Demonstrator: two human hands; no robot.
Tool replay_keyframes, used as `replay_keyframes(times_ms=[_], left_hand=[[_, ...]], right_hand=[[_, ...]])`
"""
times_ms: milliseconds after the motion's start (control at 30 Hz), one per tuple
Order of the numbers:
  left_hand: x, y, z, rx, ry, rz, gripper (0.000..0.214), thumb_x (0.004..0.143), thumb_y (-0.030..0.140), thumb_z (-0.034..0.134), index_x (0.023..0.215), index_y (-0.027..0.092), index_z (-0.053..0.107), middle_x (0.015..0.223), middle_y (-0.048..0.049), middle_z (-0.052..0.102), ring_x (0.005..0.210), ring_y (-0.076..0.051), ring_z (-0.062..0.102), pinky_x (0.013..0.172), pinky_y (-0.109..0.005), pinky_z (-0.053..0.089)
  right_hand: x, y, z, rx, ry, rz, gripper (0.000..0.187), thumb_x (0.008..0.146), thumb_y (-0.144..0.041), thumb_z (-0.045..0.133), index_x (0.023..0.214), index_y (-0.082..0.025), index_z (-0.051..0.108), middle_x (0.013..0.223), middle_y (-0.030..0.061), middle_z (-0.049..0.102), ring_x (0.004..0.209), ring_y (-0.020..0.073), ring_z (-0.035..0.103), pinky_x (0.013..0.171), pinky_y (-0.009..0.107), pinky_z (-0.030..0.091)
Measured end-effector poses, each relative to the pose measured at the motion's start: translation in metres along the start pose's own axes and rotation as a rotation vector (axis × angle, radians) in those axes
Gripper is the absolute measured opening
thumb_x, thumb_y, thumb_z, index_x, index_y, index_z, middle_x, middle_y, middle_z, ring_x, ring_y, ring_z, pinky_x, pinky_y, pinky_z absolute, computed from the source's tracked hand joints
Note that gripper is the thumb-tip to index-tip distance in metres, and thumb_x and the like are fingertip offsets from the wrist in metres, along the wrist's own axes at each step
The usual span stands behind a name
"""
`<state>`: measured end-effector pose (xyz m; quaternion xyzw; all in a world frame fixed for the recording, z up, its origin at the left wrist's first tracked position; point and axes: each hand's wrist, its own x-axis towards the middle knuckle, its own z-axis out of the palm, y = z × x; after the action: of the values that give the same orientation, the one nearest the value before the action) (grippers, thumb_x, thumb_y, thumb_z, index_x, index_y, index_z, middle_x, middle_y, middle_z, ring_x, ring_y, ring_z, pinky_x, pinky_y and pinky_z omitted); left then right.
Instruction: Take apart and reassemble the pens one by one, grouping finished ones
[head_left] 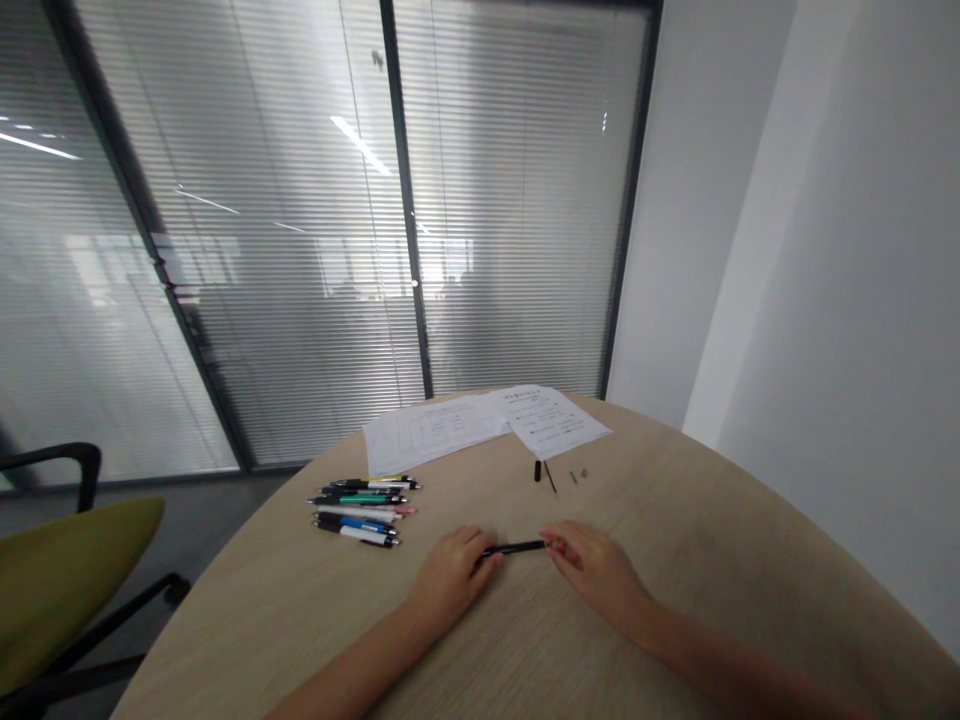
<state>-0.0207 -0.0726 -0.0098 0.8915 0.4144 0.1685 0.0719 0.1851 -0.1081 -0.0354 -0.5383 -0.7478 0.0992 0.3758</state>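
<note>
A black pen (521, 547) lies level between my two hands, low over the table's front half. Its left end is gripped by my left hand (454, 572), fingers closed round it. At the other end, my right hand (592, 568) pinches the pen's tip between thumb and fingers. Beyond my hands lie small loose parts: a black pen cap (538, 471), a thin dark refill (550, 477), and tiny pieces (579, 476) too small to make out. To the left, several pens (364, 500) in black, green, white, blue and yellow lie side by side.
Printed paper sheets (442, 430) lie at the far edge of the round wooden table (300, 620). A green chair (67, 570) with black armrests stands at the left. Glass panels with blinds (510, 200) rise behind, and a white wall (840, 250) is on the right.
</note>
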Motion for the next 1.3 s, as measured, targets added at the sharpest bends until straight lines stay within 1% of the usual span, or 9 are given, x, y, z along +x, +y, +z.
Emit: replay_keyframes(times_ms=[100,233,400,600,767,933,1133,1233,1300], left_hand=[[0.0,-0.001,0.0,-0.046,0.014,-0.015,0.024,0.082,0.028,0.038,0.085,0.018,0.059,0.081,-0.0061,0.059,0.078,-0.019,0.054,0.07,-0.028,0.041],[0.001,-0.002,-0.002,-0.226,0.056,-0.068,0.025,0.083,0.031,0.033,0.084,0.018,0.055,0.082,-0.0053,0.059,0.08,-0.018,0.054,0.073,-0.029,0.04],[0.0,-0.001,-0.004,-0.515,0.133,-0.172,0.036,0.086,0.04,0.021,0.075,0.019,0.048,0.063,0.0001,0.052,0.063,-0.015,0.051,0.062,-0.026,0.041],[0.0,-0.003,0.0,-0.725,0.232,-0.187,0.042,0.086,0.049,0.02,0.069,0.019,0.045,0.063,0.0001,0.049,0.062,-0.014,0.048,0.062,-0.025,0.041],[0.001,-0.002,-0.002,-0.686,0.221,-0.154,0.035,0.085,0.043,0.025,0.067,0.019,0.043,0.062,0.001,0.049,0.061,-0.013,0.048,0.062,-0.025,0.041],[0.003,-0.005,0.0,-0.512,0.187,-0.165,0.02,0.08,0.036,0.037,0.071,0.019,0.046,0.064,0.0025,0.052,0.062,-0.013,0.05,0.06,-0.025,0.04],[0.005,-0.011,0.003,-0.371,0.165,-0.182,0.014,0.075,0.03,0.045,0.074,0.018,0.053,0.072,-0.0001,0.058,0.069,-0.015,0.053,0.062,-0.024,0.039],[0.006,-0.012,0.004,-0.331,0.178,-0.203,0.013,0.074,0.028,0.047,0.074,0.018,0.054,0.072,-0.001,0.059,0.069,-0.015,0.053,0.062,-0.025,0.04],[0.007,-0.012,0.004,-0.308,0.189,-0.211,0.011,0.073,0.027,0.048,0.074,0.018,0.055,0.072,-0.0013,0.059,0.069,-0.015,0.053,0.063,-0.025,0.04]], right_hand=[[0.0,0.003,0.002,0.027,0.005,0.027,0.026,0.077,-0.021,0.045,0.099,-0.025,0.059,0.089,0.0033,0.065,0.072,0.015,0.059,0.068,0.027,0.046],[0.003,0.009,0.005,0.066,0.022,0.108,0.029,0.076,-0.022,0.045,0.104,-0.024,0.056,0.082,0.0018,0.065,0.065,0.0132,0.058,0.065,0.026,0.046],[0.005,0.012,0.006,0.128,0.038,0.154,0.028,0.077,-0.023,0.043,0.101,-0.021,0.057,0.076,0.0021,0.064,0.061,0.0126,0.057,0.06,0.025,0.046],[0.005,0.01,0.005,0.139,0.054,0.162,0.025,0.078,-0.024,0.043,0.097,-0.021,0.058,0.073,0.0024,0.064,0.061,0.0129,0.057,0.059,0.025,0.045],[0.006,0.007,0.003,0.126,0.039,0.163,0.023,0.078,-0.024,0.042,0.094,-0.021,0.058,0.074,0.0022,0.064,0.064,0.0134,0.058,0.061,0.025,0.045],[0.016,0.013,0.0,0.085,0.049,0.144,0.021,0.077,-0.021,0.043,0.092,-0.021,0.058,0.08,0.0022,0.063,0.066,0.0133,0.057,0.063,0.026,0.045],[0.052,0.032,-0.002,-0.029,0.131,0.161,0.03,0.072,-0.013,0.044,0.1,-0.017,0.055,0.093,0.0064,0.059,0.07,0.0143,0.055,0.07,0.029,0.044],[0.072,0.042,0.001,-0.109,0.169,0.13,0.036,0.069,-0.011,0.048,0.104,-0.017,0.054,0.099,0.0078,0.057,0.083,0.0171,0.053,0.079,0.031,0.04],[0.082,0.047,0.005,-0.112,0.154,0.11,0.038,0.068,-0.012,0.052,0.106,-0.017,0.054,0.102,0.0088,0.056,0.089,0.0186,0.052,0.083,0.032,0.038]])
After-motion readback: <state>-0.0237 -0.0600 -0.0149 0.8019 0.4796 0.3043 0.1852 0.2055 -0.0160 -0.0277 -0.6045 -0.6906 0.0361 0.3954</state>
